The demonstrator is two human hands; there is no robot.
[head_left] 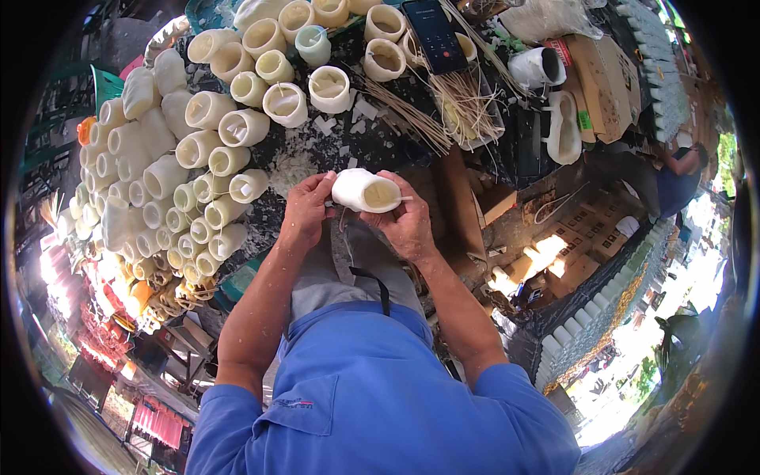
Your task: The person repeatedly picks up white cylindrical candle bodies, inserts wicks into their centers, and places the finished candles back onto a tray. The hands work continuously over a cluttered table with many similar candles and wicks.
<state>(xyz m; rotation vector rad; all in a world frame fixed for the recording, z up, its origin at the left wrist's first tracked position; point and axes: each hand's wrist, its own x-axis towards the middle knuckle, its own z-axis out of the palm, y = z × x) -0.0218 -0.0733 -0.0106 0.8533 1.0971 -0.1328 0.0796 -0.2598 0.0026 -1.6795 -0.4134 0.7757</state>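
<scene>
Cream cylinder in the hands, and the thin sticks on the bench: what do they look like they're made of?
Cylinder: probably wax. Cream, matte, slightly translucent, thick soft-edged wall, hollow end; pale flakes like shavings lie on the bench. Both the left hand and right hand grip it.
Sticks: likely wood or bamboo. Tan, thin, straight, dull; too small to tell which.

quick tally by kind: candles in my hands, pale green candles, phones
white candle, held between left hand and right hand: 1
pale green candle: 1
phone: 1
total: 3
</scene>
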